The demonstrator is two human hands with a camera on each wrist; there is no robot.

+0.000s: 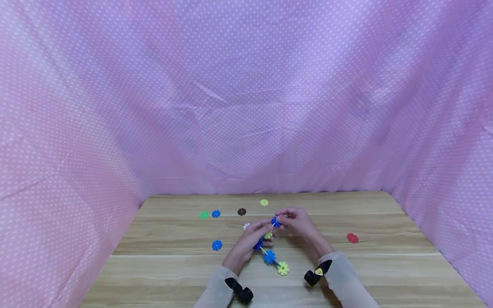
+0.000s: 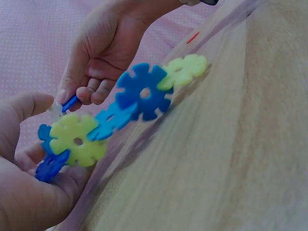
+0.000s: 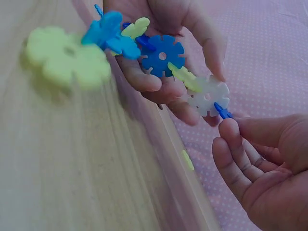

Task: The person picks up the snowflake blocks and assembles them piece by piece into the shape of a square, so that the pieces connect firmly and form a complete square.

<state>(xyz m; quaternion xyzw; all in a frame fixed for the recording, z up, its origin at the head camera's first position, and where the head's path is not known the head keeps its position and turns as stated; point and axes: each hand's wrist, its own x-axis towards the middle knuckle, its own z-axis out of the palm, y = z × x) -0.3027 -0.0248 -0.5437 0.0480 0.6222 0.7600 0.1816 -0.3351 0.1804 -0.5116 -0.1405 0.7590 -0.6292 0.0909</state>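
Several loose discs – green (image 1: 204, 215), brown (image 1: 241, 211) and red (image 1: 352, 238) among them – lie on the wooden table (image 1: 161, 273) in the head view, while the right wrist view shows best how a dark blue piece (image 3: 223, 110) meets the edge of a whitish disc (image 3: 217, 90). The right hand (image 1: 298, 223) pinches that blue piece between thumb and finger; the left hand (image 1: 246, 244) clasps the whitish disc, the linked chain (image 1: 269, 257) trailing past its fingers above the table. The pieces are smooth, plastic-looking and flower-shaped – rims notched, centres pierced. Dotted pink cloth (image 1: 246, 149) surrounds the table.
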